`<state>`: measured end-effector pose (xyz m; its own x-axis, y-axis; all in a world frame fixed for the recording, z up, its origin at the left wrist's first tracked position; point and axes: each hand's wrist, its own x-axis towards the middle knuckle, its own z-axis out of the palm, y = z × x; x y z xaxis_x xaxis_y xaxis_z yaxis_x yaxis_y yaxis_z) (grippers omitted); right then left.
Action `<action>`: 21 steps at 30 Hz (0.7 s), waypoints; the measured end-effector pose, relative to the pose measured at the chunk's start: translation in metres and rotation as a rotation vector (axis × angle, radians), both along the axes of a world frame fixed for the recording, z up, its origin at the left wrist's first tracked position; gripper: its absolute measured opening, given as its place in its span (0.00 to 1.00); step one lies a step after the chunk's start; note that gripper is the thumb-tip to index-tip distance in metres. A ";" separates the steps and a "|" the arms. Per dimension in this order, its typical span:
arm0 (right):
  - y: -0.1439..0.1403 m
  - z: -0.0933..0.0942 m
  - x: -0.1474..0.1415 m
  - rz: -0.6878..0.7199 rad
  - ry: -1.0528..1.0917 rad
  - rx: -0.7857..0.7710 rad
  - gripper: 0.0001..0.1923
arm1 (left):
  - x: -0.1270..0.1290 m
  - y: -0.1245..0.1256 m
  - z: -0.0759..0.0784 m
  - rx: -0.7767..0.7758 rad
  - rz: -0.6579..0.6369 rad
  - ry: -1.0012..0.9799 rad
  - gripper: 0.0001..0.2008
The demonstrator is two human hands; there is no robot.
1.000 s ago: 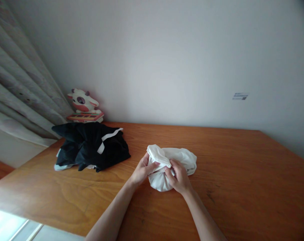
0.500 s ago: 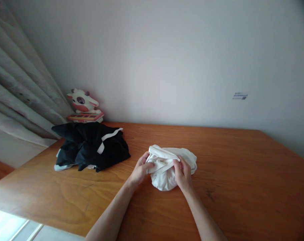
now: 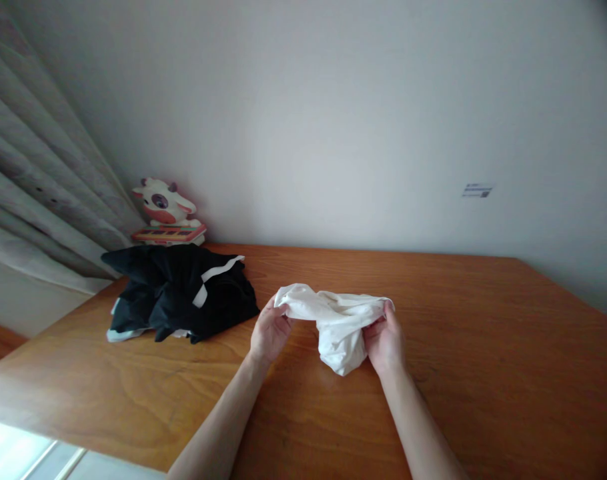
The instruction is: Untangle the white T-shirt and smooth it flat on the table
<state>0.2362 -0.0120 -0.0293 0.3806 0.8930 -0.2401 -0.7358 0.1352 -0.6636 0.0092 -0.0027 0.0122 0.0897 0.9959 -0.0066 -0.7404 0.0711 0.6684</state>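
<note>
white garment: a crumpled white cloth (image 3: 339,320), can't tell what kind, held just over the desk (image 3: 483,373) around the middle. The top edge is pulled out into a band, and the rest sags in a pouch below it, with the bottom touching or nearly touching the wood.

long axis: pretty much straight left to right across the view, running hand to hand.

left hand: the left hand (image 3: 268,331) has its fingers closed on the left end of that band, thumb side up.

right hand: the right hand (image 3: 383,340) is pinching the right end the same way, fingers curled into the fabric.

which hand is nearer: honestly neither, each has its own end and the saggy bulk hangs between them, a bit closer to the right one.

black clothes: a heap of black clothing with white stripes (image 3: 181,290) sits off to the left, well apart from the white piece and closest to the left hand.

toy: a cow figure (image 3: 162,200) on a red and green box (image 3: 169,233) stands at the back left against the wall, just behind the black heap.

edges: the desk's near edge runs along bottom left, with a curtain (image 3: 38,180) beyond the left side.

open room: lots of bare wood to the right and in front of the hands, and some behind them up to the wall.
</note>
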 end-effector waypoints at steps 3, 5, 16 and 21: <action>0.000 -0.001 0.008 0.029 0.081 0.028 0.22 | -0.004 0.004 0.002 -0.032 0.061 -0.067 0.08; 0.001 -0.005 0.016 0.014 0.142 0.053 0.18 | -0.007 0.006 0.003 -0.076 0.126 -0.129 0.06; 0.006 -0.023 0.062 -0.256 0.232 0.179 0.11 | -0.039 0.016 0.009 -0.122 0.396 -0.343 0.05; 0.006 -0.025 0.081 -0.350 0.166 0.196 0.12 | -0.039 0.015 0.008 -0.174 0.378 -0.288 0.14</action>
<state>0.3175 -0.0062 -0.0540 0.6388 0.7521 -0.1620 -0.7179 0.5070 -0.4771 -0.0303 0.0125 0.0200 -0.2539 0.9456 -0.2032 -0.8885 -0.1450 0.4354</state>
